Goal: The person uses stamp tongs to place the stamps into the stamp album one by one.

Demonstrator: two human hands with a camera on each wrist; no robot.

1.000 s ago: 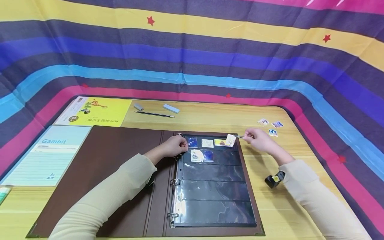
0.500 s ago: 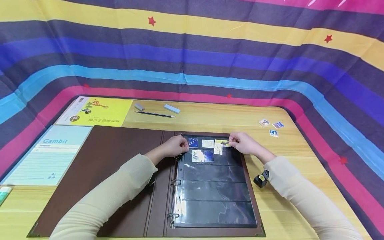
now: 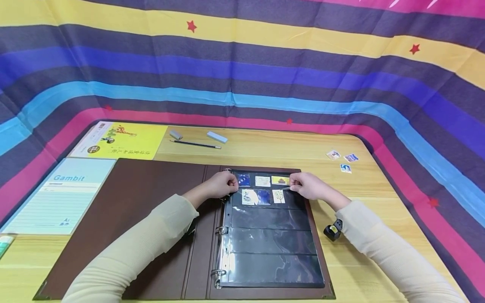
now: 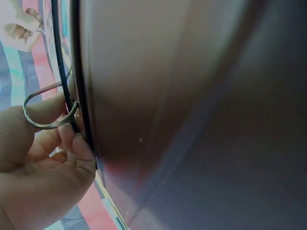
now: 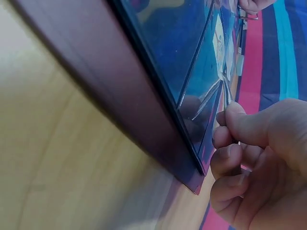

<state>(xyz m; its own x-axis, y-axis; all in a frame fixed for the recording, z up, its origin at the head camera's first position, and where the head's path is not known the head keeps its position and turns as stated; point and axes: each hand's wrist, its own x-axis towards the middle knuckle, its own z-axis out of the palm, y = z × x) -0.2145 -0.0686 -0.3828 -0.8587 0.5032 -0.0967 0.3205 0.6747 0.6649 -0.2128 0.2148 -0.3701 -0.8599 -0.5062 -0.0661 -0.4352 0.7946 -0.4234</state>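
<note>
A brown ring-binder stamp album [image 3: 163, 202] lies spread out, its black pocket page [image 3: 270, 240] on the right side. My left hand [image 3: 217, 184] pinches the page at its upper left, beside a metal ring [image 4: 26, 109]. With my right hand [image 3: 308, 185] I hold thin metal tweezers [image 5: 227, 90] between thumb and fingers. Their tips meet a white stamp with a tree picture [image 3: 278, 196], which sits at the second row, right of a dark blue stamp [image 3: 263, 197]. Above it, a yellow stamp [image 3: 279, 180] is in the top row.
Several loose stamps [image 3: 345, 168] lie on the table at the right. A pencil [image 3: 195, 144], a grey eraser [image 3: 176, 134] and a pale blue block [image 3: 217, 137] are behind the album. A yellow booklet [image 3: 132, 141] and a pale blue notebook [image 3: 57, 198] lie at left.
My right hand has come leftward from beyond the page edge, carrying the tree stamp in the tweezers down to the second row. My left hand stays put.
</note>
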